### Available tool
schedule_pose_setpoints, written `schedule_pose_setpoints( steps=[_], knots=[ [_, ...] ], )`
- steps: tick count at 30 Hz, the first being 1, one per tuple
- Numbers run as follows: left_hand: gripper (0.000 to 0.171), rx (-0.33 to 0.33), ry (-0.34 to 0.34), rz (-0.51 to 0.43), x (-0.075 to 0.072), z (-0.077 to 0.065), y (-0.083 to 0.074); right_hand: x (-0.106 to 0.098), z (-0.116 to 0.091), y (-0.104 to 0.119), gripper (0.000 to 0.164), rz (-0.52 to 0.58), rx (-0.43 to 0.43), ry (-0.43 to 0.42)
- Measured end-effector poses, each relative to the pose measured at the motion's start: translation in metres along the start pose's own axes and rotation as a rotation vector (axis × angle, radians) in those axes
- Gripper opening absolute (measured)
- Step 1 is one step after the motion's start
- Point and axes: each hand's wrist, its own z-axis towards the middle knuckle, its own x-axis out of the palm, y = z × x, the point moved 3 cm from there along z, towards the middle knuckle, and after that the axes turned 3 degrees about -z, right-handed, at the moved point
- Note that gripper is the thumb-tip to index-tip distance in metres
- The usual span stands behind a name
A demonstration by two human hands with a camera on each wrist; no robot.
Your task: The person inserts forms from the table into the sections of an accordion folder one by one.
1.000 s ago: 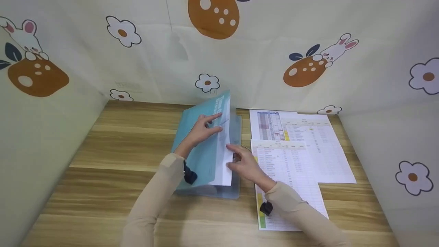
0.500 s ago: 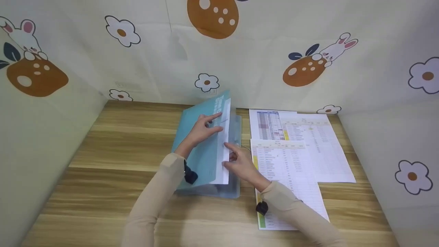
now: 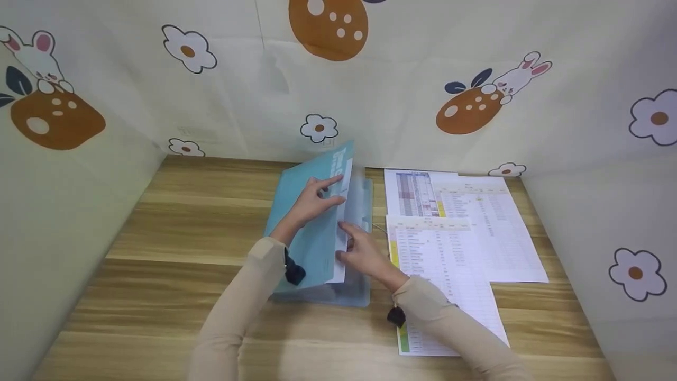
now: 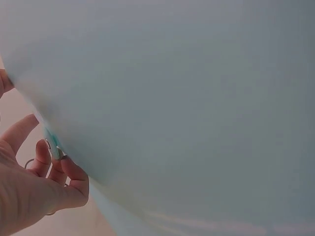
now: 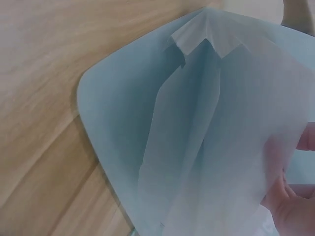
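Observation:
A light-blue expanding folder (image 3: 309,259) with white lettering stands partly open at the table's middle. My left hand (image 3: 313,202) holds its raised front cover, thumb and index finger at the free edge. The left wrist view shows the cover filling most of the frame, with curled fingers at its edge. Out from under the cover shows a narrow strip of a white paper sheet (image 3: 339,271). Thumb and index finger of my right hand (image 3: 365,253) pinch the sheet's right edge. Pleated translucent dividers (image 5: 187,108) fan out inside the folder. Most of the sheet is hidden.
Printed sheets overlap to the right of the folder: a front table sheet (image 3: 439,286), another sheet (image 3: 502,227) behind it, and one with a coloured chart (image 3: 412,193). A patterned cloth (image 3: 227,106) rises behind the wooden table (image 3: 174,227).
My right hand has moved left, carrying the white sheet further under the folder's cover, so a narrower strip shows. My left hand has stayed almost still on the cover.

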Motion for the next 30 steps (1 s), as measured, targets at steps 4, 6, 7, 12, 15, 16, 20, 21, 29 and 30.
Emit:
schedule_pose_setpoints(
  steps=[4,6,7,12,15,16,20,21,29,30],
  knots=[
    [0.054,0.017,-0.003,-0.01,0.0,0.0,0.001,0.002,0.003,0.001,0.06,-0.016,-0.004,-0.031],
    [0.053,0.03,-0.002,-0.017,0.0,0.0,0.001,0.003,0.003,0.001,0.06,-0.032,-0.023,-0.052],
    [0.053,0.033,-0.001,-0.022,0.0,0.0,0.001,0.003,0.004,0.0,0.06,-0.039,-0.03,-0.059],
    [0.053,0.023,-0.004,-0.023,0.0,0.001,0.001,0.006,0.003,-0.003,0.06,-0.007,-0.019,-0.055],
    [0.053,0.01,-0.006,-0.018,0.0,0.001,0.002,0.006,0.003,-0.005,0.06,-0.003,-0.015,-0.047],
    [0.053,0.011,-0.006,-0.016,-0.001,0.001,0.001,0.006,0.003,-0.005,0.06,-0.005,-0.017,-0.044],
    [0.053,0.013,-0.004,-0.016,-0.001,0.001,0.002,0.004,0.002,-0.007,0.058,-0.019,-0.011,-0.016],
    [0.053,0.007,-0.002,-0.015,-0.001,0.001,0.002,0.003,0.001,-0.007,0.057,-0.02,-0.011,-0.011],
    [0.053,-0.018,0.012,-0.016,-0.002,0.002,0.002,-0.014,-0.006,-0.017,0.036,-0.029,-0.093,-0.075],
    [0.053,-0.015,0.011,-0.015,-0.002,0.002,0.002,-0.016,-0.007,-0.018,0.034,-0.043,-0.114,-0.09]
  ],
)
